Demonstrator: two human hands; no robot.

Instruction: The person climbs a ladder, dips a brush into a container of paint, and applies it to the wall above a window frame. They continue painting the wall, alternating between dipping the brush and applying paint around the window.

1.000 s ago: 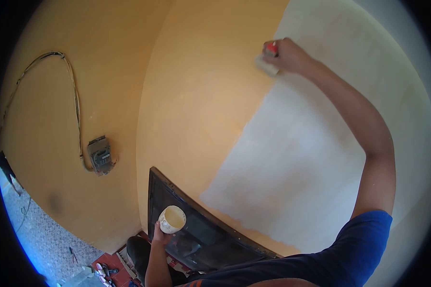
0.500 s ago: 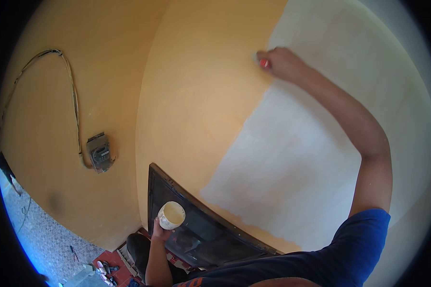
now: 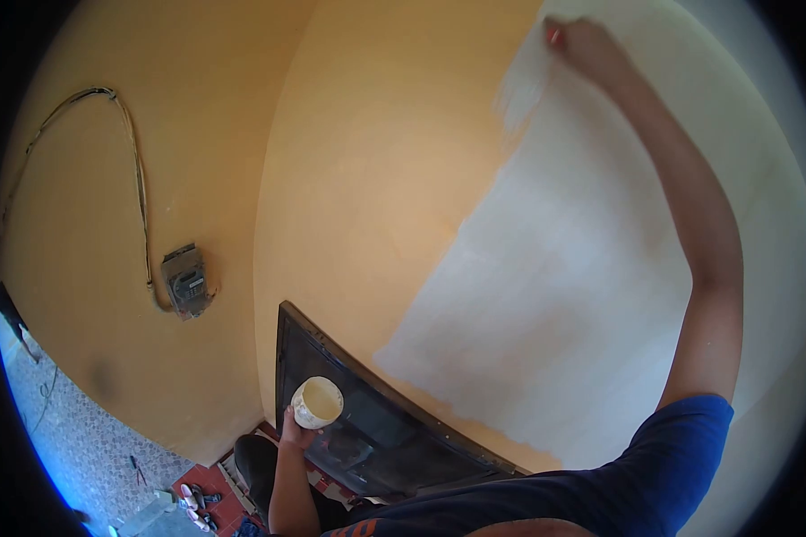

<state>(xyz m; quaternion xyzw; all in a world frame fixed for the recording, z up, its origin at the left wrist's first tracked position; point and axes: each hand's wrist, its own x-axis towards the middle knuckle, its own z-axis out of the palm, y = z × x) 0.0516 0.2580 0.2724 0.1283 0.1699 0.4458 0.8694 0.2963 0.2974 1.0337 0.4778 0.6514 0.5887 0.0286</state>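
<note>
My right hand point(image 3: 591, 52) is raised high against the wall, closed around a paintbrush point(image 3: 555, 37) of which only a red part of the handle shows clearly. Its bristles are hidden or blurred. White paint point(image 3: 546, 268) covers the right part of the yellow wall point(image 3: 367, 179), with a streaky fresh patch just below my hand. Low in the view, my left hand point(image 3: 297, 431) grips a paint-smeared white tub point(image 3: 318, 403) from below and the side. Pale paint shows inside the tub, which is tilted slightly toward me.
A dark framed panel point(image 3: 385, 421) leans along the wall's foot, just behind the tub. On the left wall hang an electric meter point(image 3: 186, 282) and a looping cable point(image 3: 139, 179). Sandals point(image 3: 197, 501) lie on red tiles, and pliers point(image 3: 138, 470) on the patterned floor point(image 3: 90, 430).
My right hand has swept up and to the right with the paintbrush. A new streaky white patch shows where it was. My left hand and the tub have barely moved.
</note>
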